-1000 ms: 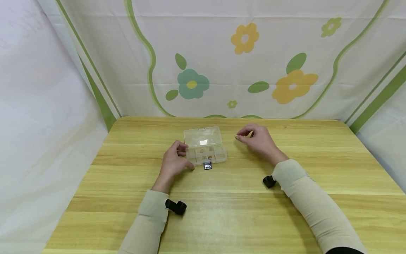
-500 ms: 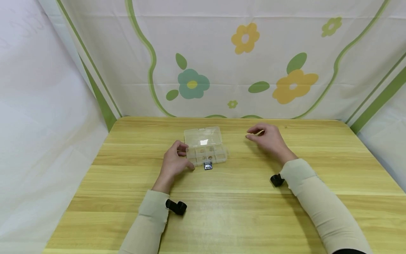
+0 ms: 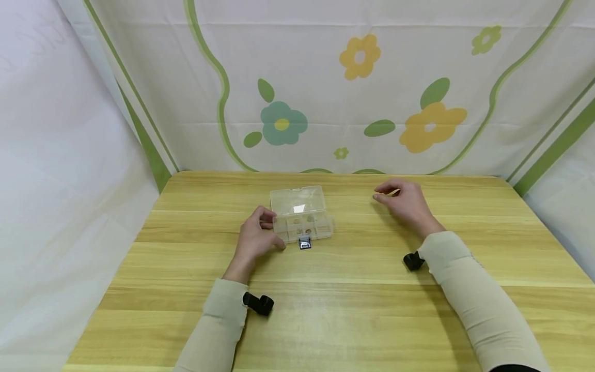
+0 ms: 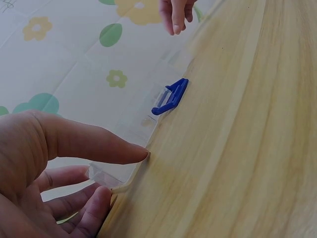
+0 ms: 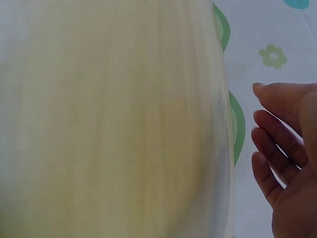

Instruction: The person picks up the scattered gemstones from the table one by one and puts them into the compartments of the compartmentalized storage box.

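Note:
A clear plastic compartment box [image 3: 322,225] lies on the table with its lid [image 3: 296,200] swung up at the back. Its dark blue latch [image 4: 171,96] hangs at the front edge. Several small roundish things show faintly in the compartments. My left hand [image 3: 254,235] holds the box by its left end, thumb along the front and the other fingers at the side. Well to the right of the box, my right hand [image 3: 405,202] hovers over the table. In the right wrist view its fingers [image 5: 277,136] are loosely bent, apart from the thumb, with nothing between them.
The wooden table [image 3: 325,310] reaches back to a white cloth [image 3: 321,77] printed with flowers, which hangs upright behind it. More white cloth hangs at both sides. A small black camera [image 3: 260,304] sits on the left sleeve.
My right hand has moved to the right, away from the box, and its thumb and fingertips have parted slightly. The left hand and the box have stayed in place.

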